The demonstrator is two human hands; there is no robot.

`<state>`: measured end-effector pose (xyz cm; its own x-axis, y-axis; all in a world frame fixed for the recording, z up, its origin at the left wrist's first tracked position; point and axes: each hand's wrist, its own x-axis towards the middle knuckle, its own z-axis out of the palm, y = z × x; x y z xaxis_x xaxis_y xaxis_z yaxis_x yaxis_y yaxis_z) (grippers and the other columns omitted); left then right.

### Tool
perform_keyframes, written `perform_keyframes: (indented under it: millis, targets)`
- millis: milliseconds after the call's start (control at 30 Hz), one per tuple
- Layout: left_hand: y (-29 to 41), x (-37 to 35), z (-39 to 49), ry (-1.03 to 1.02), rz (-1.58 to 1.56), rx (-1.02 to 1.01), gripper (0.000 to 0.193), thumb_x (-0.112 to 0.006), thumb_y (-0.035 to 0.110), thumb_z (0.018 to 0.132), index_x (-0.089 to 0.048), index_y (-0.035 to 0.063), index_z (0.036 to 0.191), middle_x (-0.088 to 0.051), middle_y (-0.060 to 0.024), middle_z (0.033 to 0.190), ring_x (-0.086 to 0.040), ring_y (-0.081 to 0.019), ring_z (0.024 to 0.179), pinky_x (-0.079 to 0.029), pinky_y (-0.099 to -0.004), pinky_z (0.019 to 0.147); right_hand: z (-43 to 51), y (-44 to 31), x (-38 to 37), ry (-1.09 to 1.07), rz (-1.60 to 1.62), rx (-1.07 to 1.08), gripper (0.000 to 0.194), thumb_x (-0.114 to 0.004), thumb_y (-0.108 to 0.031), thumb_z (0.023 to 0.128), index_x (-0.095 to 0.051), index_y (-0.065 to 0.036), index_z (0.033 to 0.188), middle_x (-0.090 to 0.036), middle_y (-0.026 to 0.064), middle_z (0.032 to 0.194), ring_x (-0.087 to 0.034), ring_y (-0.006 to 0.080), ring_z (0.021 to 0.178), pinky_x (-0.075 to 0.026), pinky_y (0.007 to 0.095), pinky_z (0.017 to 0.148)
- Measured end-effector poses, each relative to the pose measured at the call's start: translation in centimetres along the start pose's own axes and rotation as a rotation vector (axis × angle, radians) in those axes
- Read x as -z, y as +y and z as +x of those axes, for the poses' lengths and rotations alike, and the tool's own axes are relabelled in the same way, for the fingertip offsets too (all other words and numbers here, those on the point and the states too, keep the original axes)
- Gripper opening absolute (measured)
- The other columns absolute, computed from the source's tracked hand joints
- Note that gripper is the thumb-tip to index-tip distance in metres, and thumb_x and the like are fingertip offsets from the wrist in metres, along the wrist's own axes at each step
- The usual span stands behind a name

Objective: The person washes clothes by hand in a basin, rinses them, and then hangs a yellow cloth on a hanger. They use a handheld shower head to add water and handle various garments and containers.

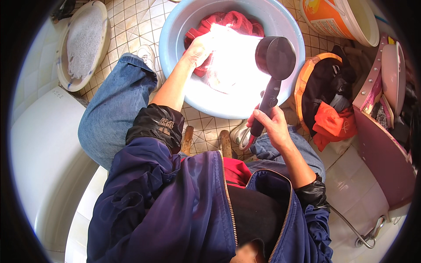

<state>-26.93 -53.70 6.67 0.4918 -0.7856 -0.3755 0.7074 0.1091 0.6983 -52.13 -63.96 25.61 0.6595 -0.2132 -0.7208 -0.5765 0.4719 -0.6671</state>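
My right hand (pixel 271 126) grips the handle of a black handheld shower head (pixel 276 59), which I hold over the right part of a light blue plastic basin (pixel 169 62). Red cloth (pixel 236 20) lies bunched in the basin. At its left side, my left hand (pixel 200 49) touches or holds the cloth; the fingertips are lost in strong glare, so its grip cannot be made out. The glare also hides the basin's middle and any water there. A metal hose runs from the handle's lower end.
An orange-rimmed basin (pixel 300 85) with dark and orange-red clothes stands at the right, below an orange and white bucket (pixel 329 19). A purple cabinet (pixel 381 157) borders the far right. An oval basin (pixel 106 36) stands upper left, above a white tub (pixel 42 121).
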Motion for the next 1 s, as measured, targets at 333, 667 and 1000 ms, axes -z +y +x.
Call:
perform_keyframes:
  millis: [333, 667, 1000]
  targets:
    - [-5.3, 1.4, -2.1, 0.311, 1.522, -0.146, 0.021, -0.065, 0.022, 0.073, -0.065, 0.0067, 0.088, -0.060, -0.0215, 0.096, -0.058, -0.0354, 0.089, -0.048, -0.0397, 0.074, 0.3, -0.2, 0.3, 0.073, 0.008, 0.029, 0.023, -0.058, -0.017, 0.086, -0.048, -0.001, 0.098, -0.060, 0.0095, 0.076, -0.061, 0.0187, 0.069, -0.050, 0.0312, 0.067]
    - [-2.2, -0.1, -3.3, 0.441, 0.560, -0.223, 0.021, -0.062, 0.014, 0.082, -0.063, -0.0024, 0.095, -0.063, -0.0089, 0.087, -0.059, -0.0155, 0.077, -0.047, -0.0253, 0.072, -0.2, 0.0, 0.3, 0.030, 0.022, 0.036, 0.048, -0.059, -0.014, 0.085, -0.036, 0.000, 0.125, -0.058, 0.0085, 0.077, -0.060, 0.0162, 0.066, -0.049, 0.0290, 0.062]
    - [-1.0, 4.6, -1.9, 0.613, 1.192, 0.008, 0.039, -0.066, 0.017, 0.067, -0.062, 0.0142, 0.106, -0.058, -0.0186, 0.104, -0.054, -0.0343, 0.100, -0.041, -0.0411, 0.089, -0.6, -0.1, 0.0, -0.009, -0.021, 0.038, 0.044, -0.060, -0.015, 0.085, -0.040, 0.000, 0.121, -0.058, 0.0078, 0.076, -0.059, 0.0154, 0.066, -0.049, 0.0283, 0.062]
